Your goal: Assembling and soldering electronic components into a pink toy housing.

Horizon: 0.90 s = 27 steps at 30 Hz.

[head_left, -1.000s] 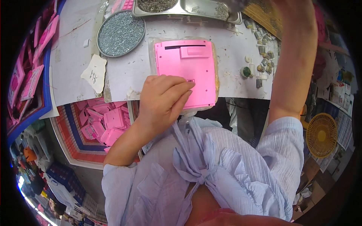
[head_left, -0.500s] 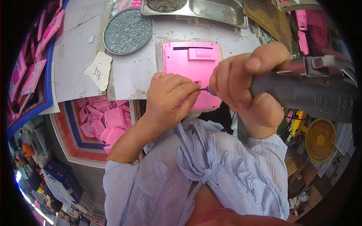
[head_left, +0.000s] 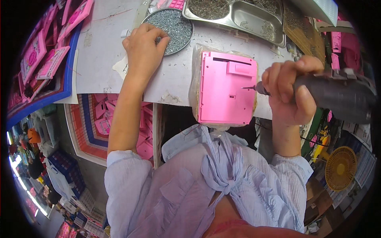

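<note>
My right hand (head_left: 291,91) is wrapped round a dark electric screwdriver (head_left: 337,95), which lies nearly level with its bit pointing left. The thin bit is over the right part of a pink plastic case (head_left: 226,105). That case lies flat on clear plastic wrapping in front of me, its slotted, raised end away from me. My left hand (head_left: 145,49) is at the left rim of a round dish of small silvery screws (head_left: 176,29). Its fingers are bent, with thumb and forefinger drawn together; anything between them is too small to make out.
A metal tray (head_left: 234,16) with screws in its compartments stands at the back. Pink parts fill a blue-edged container (head_left: 71,71) at left and a striped basket (head_left: 85,135) below the table edge. Brown cardboard (head_left: 301,33) and a yellow fan (head_left: 340,168) are at right.
My left hand has left the screwdriver bit over the case and moved up and left to the screw dish. The screwdriver has backed off to the right. The whole view has shifted.
</note>
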Each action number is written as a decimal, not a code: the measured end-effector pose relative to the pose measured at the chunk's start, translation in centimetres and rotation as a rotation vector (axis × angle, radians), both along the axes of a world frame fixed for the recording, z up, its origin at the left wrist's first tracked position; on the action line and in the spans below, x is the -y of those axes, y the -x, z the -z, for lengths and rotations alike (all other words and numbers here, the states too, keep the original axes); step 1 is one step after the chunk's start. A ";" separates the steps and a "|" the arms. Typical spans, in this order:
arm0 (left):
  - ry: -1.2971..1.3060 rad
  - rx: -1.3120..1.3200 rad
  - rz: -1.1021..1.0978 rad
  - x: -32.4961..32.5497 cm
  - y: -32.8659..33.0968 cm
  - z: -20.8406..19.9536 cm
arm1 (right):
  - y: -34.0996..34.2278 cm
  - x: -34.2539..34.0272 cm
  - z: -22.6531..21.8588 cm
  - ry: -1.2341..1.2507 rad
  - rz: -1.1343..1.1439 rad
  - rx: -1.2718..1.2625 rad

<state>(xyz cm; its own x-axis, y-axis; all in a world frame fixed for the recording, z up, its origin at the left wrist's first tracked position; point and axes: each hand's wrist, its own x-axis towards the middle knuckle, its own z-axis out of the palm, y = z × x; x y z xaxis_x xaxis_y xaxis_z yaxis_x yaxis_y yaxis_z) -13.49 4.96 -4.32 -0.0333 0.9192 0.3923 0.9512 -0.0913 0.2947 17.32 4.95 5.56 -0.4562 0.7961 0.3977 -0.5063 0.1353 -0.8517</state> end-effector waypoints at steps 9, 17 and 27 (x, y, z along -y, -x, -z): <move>-0.037 -0.228 -0.052 -3.4 2.4 1.8 | -3.2 5.0 -0.8 0.093 0.181 0.112; -0.030 -0.029 0.034 -3.1 1.0 -0.3 | -4.5 7.9 -0.4 0.126 0.167 0.145; 0.072 0.325 0.759 8.8 -11.5 -3.0 | -3.7 8.1 1.6 -0.108 0.109 0.219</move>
